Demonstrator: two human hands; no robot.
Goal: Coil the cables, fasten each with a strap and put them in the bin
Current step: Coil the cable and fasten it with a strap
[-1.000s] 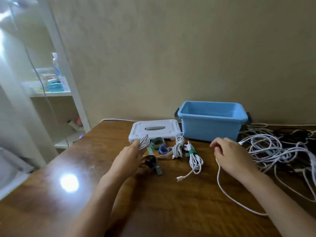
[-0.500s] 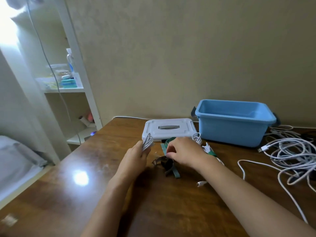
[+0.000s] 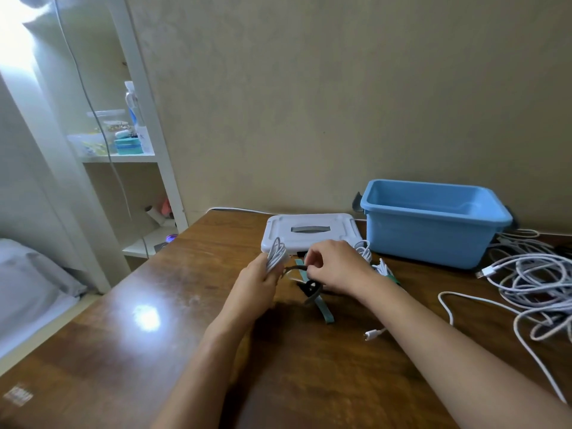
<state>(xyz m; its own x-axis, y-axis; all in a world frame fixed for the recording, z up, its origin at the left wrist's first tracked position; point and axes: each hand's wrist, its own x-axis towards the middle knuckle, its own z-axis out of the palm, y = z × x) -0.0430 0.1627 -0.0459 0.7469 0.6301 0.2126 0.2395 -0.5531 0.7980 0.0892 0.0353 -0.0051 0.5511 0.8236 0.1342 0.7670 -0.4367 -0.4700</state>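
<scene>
L hand (image 3: 258, 281) grips coiled cable (image 3: 276, 253) | R hand (image 3: 332, 264) now pinching dark strap (image 3: 295, 267) (was just reaching) | bin (image 3: 433, 236) unmoved

My left hand (image 3: 258, 281) is out ahead of me, forearm stretched forward, fingers curled tight around a coiled white cable (image 3: 276, 253) that sticks up from my fist. My right arm reaches in across from the right, right hand (image 3: 335, 264) knuckles up, fingertips pinching a dark strap (image 3: 297, 267) just beside my left.
</scene>
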